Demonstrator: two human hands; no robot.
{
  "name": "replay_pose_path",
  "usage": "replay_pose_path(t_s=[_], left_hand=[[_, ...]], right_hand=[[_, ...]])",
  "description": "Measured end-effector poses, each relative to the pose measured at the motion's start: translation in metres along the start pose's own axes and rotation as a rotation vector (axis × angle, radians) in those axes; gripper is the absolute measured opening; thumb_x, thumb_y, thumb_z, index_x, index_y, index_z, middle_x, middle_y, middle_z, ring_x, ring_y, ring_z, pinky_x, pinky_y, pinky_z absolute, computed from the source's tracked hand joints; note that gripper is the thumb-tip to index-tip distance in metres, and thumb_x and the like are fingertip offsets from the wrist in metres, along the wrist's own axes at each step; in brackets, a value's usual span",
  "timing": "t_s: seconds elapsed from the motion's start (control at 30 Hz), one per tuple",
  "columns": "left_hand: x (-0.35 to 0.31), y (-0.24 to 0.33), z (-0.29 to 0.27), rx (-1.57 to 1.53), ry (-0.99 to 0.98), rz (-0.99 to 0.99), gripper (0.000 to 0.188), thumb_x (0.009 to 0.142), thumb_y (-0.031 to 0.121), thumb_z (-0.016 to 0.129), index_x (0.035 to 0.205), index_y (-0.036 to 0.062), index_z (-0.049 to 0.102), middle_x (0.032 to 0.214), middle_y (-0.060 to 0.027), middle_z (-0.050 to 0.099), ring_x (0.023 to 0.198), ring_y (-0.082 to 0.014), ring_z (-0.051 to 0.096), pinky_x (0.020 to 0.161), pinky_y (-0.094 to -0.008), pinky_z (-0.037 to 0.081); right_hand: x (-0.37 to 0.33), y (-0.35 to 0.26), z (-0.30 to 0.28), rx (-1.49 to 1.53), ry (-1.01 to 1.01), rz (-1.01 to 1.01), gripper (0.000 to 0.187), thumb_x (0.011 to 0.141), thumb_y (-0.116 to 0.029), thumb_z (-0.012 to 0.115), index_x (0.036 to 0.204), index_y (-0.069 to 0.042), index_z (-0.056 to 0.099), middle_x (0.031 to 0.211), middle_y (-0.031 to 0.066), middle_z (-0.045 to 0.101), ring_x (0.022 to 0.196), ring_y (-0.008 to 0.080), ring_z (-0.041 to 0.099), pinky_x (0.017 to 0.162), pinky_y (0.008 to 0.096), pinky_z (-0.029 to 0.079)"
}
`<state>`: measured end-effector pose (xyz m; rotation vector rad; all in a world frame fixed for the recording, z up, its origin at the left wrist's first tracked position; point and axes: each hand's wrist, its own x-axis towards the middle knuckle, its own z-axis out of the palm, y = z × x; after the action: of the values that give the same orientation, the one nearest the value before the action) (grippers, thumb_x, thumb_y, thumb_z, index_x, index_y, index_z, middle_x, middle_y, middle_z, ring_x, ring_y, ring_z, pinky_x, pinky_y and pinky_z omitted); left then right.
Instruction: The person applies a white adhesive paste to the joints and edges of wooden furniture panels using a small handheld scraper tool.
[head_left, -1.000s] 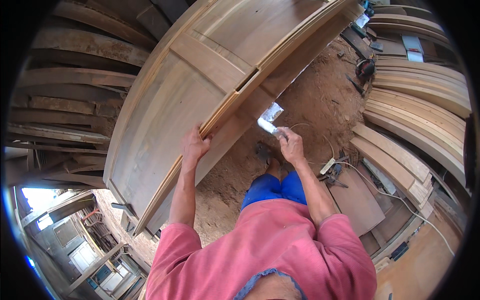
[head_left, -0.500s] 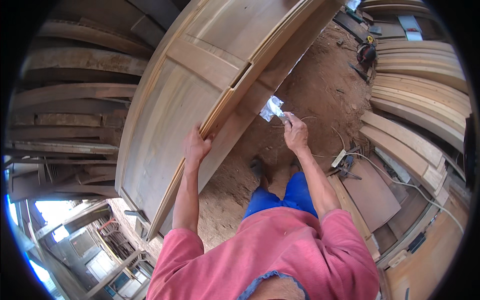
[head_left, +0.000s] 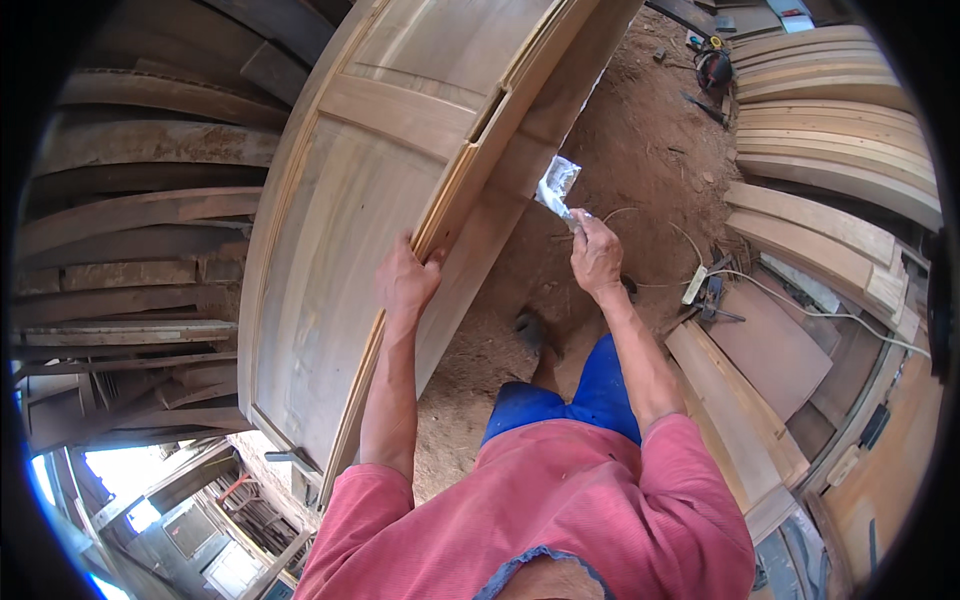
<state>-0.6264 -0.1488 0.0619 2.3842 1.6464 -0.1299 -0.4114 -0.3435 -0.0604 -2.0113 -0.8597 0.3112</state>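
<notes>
A wooden door (head_left: 345, 215) fills the upper left and centre of the frame, its panelled face to the left and its long slotted edge slanting over the dirt floor (head_left: 650, 150). Dark planks (head_left: 150, 215) lie along the left rim; a pink shirt (head_left: 530, 520) spreads across the lower centre, and pale boards (head_left: 830, 150) are stacked at upper right. A flat brown board (head_left: 770, 345) rests at right of centre. The left hand (head_left: 408, 280), left of centre, clasps the door's edge. The right hand (head_left: 598, 252), right of centre, grasps the handle of a small tool (head_left: 560, 207) with a white end; any marking on it is too small to read. Just beyond that end is a silvery piece (head_left: 564, 174); whether it touches the door, I cannot tell. A white block (head_left: 694, 285) on a cable (head_left: 830, 315) sits farther right.
</notes>
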Motion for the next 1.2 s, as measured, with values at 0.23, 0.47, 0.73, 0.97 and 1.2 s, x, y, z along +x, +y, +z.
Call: replay_pose_path(t_s=[0.23, 0.47, 0.73, 0.97, 1.2], left_hand=[[-0.002, 0.001, -0.006, -0.002, -0.01, 0.016, 0.064, 0.086, 0.04, 0.078, 0.138, 0.0093, 0.058, 0.109, -0.0251, 0.073, 0.104, -0.0428, 0.071, 0.09, -0.0495, 0.055], [-0.004, 0.001, -0.006, -0.015, 0.014, 0.053, 0.063, 0.085, 0.039, 0.078, 0.137, 0.0091, 0.059, 0.11, -0.025, 0.073, 0.105, -0.0431, 0.07, 0.09, -0.0499, 0.054], [-0.001, -0.002, -0.004, -0.006, 0.012, 0.068, 0.062, 0.085, 0.039, 0.078, 0.136, 0.0082, 0.059, 0.109, -0.0249, 0.073, 0.104, -0.0424, 0.07, 0.089, -0.0501, 0.054], [-0.002, -0.006, -0.002, -0.024, 0.028, 0.076, 0.061, 0.085, 0.039, 0.078, 0.135, 0.0085, 0.059, 0.108, -0.0249, 0.073, 0.104, -0.0427, 0.07, 0.089, -0.0502, 0.054], [-0.002, 0.001, -0.005, -0.017, 0.005, 0.081, 0.062, 0.086, 0.038, 0.078, 0.136, 0.0086, 0.058, 0.108, -0.0258, 0.073, 0.103, -0.0436, 0.07, 0.088, -0.0505, 0.054]], right_hand=[[-0.03, -0.013, 0.01, 0.151, 0.168, 0.1, 0.028, 0.092, -0.003, 0.057, 0.117, -0.003, 0.07, 0.111, 0.0203, 0.073, 0.103, 0.0393, 0.07, 0.09, 0.0444, 0.055], [-0.028, -0.008, 0.023, 0.203, 0.02, 0.285, 0.031, 0.09, -0.004, 0.057, 0.118, -0.003, 0.07, 0.111, 0.0202, 0.073, 0.103, 0.0381, 0.071, 0.091, 0.0441, 0.055], [0.027, 0.034, -0.012, 0.036, 0.17, 0.152, 0.029, 0.09, -0.007, 0.057, 0.115, -0.002, 0.07, 0.108, 0.0214, 0.073, 0.102, 0.0401, 0.07, 0.09, 0.0456, 0.054], [0.001, 0.036, -0.019, 0.189, -0.165, 0.14, 0.029, 0.088, -0.008, 0.059, 0.115, -0.003, 0.071, 0.098, 0.018, 0.074, 0.094, 0.0313, 0.073, 0.085, 0.0403, 0.055], [0.055, 0.055, -0.033, 0.114, 0.028, 0.08, 0.03, 0.089, -0.007, 0.059, 0.116, -0.001, 0.07, 0.104, 0.0201, 0.074, 0.101, 0.0363, 0.072, 0.09, 0.0416, 0.054]])
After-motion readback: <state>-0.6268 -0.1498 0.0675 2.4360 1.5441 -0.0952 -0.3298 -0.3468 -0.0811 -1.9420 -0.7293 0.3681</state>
